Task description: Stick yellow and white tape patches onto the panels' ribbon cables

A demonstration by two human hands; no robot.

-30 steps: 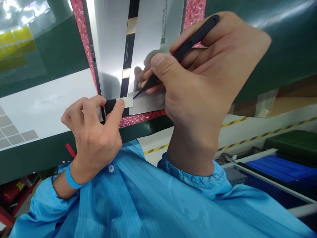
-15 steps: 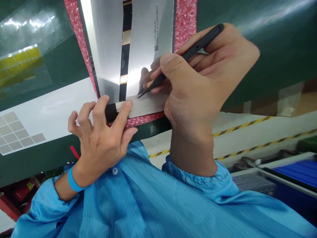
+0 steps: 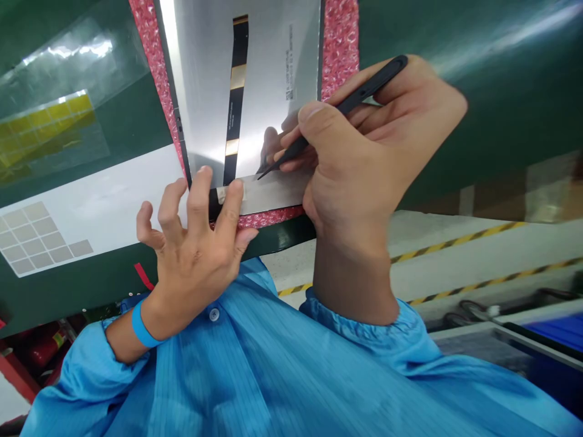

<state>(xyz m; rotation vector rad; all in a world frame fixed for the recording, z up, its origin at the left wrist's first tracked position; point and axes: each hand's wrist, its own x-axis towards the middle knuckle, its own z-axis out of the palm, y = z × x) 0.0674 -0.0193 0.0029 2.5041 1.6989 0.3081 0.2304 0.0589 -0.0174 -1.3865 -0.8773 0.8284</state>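
A silvery panel point(image 3: 204, 85) lies on pink bubble wrap point(image 3: 340, 42), with a black flex strip point(image 3: 235, 109) running along it. My left hand point(image 3: 195, 243) has its fingers apart, the index fingertip pressing on a small pale sticker point(image 3: 222, 195) at the strip's lower end, near the panel's lower edge. Black tweezers point(image 3: 371, 82) are gripped in my right hand point(image 3: 368, 152), their tip pointing down-left at the panel's lower border, just right of my left index finger. Whether the tip touches the surface I cannot tell.
Left of the panel, a white sheet with grey square stickers point(image 3: 34, 233) lies on the green table point(image 3: 455, 109). Yellow square stickers point(image 3: 50, 124) and clear film are further back. A red strip point(image 3: 144, 276) sits by the front edge. Brown material is at the right.
The camera view has shifted slightly, so the panel and left-side sheets appear further right. My left index finger still presses at the sticker, and my right hand keeps hold of the tweezers.
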